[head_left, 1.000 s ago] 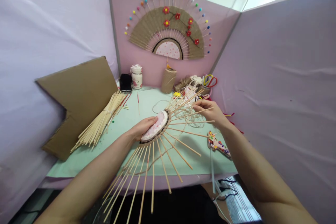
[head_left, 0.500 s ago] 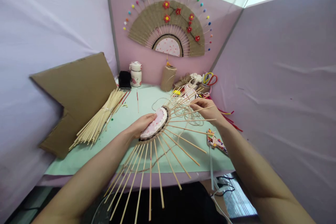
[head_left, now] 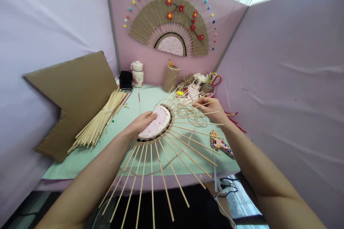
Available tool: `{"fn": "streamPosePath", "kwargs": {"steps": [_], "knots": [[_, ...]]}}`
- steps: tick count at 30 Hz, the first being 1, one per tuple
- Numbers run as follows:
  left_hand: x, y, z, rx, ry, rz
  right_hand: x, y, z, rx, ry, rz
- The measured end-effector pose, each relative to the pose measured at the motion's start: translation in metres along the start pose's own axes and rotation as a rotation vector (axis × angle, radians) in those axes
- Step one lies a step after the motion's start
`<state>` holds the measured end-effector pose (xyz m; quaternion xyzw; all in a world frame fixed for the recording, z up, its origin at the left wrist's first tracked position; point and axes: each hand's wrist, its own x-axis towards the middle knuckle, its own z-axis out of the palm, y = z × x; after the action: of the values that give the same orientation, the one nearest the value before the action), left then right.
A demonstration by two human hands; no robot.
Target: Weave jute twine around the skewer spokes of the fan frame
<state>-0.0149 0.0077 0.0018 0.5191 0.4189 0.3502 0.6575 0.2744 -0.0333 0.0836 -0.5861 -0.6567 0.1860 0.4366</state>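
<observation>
My left hand [head_left: 141,123] grips an unfinished fan by its half-round base [head_left: 158,124], thumb on the pink dotted face and the other fingers hidden beneath. White trim, a black braid and a brown woven band edge the base. Thin wooden sticks [head_left: 152,186] spread from it towards me and to the right. A strand of twine [head_left: 176,155] runs loosely across the sticks towards my right hand [head_left: 209,108]. There, among the far-right sticks, thumb and fingers are pinched together, seemingly on the twine; the fingertips partly hide it. Loose twine coils [head_left: 192,114] lie beneath.
Left are a bundle of sticks [head_left: 99,123] and cardboard [head_left: 80,86]. Behind stand a white bottle [head_left: 138,75], a twine spool [head_left: 171,78] and scissors [head_left: 215,79]. A finished fan [head_left: 150,21] hangs on the wall. A colourful patterned piece [head_left: 220,144] lies at right.
The base has tilted so more of its pink face shows, and the near sticks have swung slightly. My right hand has shifted a little left, still pinched; the whole view has moved slightly.
</observation>
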Motion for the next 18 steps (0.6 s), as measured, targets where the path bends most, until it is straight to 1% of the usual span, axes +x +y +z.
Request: {"fn": "streamPosePath", "kwargs": {"steps": [2,4,8,10,14,18], "knots": [[0.000,0.002,-0.002,0.005,0.018,0.009,0.002,0.003,-0.005,0.001,0.048,0.007],[0.000,0.004,-0.003,0.012,0.032,0.010,0.004,0.006,-0.010,0.036,0.051,-0.019],[0.000,0.007,-0.003,0.025,0.047,0.007,0.003,0.008,-0.022,0.093,-0.054,-0.093],[0.000,0.007,-0.003,0.029,0.059,0.005,-0.001,0.007,-0.025,0.109,-0.072,-0.093],[0.000,0.007,-0.003,0.049,0.079,-0.003,-0.006,0.009,-0.025,0.152,-0.007,-0.114],[0.001,0.005,-0.004,0.061,0.072,0.004,-0.007,0.009,-0.018,0.190,0.129,-0.159]]}}
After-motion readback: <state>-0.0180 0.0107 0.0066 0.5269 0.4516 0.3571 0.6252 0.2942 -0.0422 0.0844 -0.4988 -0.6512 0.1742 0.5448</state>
